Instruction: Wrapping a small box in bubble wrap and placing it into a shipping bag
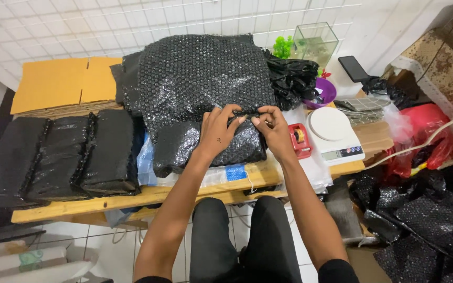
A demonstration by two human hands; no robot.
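Left hand (217,132) and right hand (274,128) both pinch the top edge of the black bubble-wrapped parcel (211,144), pressing it closed against the bench (132,196); tape dispenser (300,140) just beside.

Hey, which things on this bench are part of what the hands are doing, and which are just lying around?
In use: left hand and right hand pinch the black bubble wrap parcel.
Lying about: tape dispenser, kitchen scale, flat cardboard, fish tank, phone.
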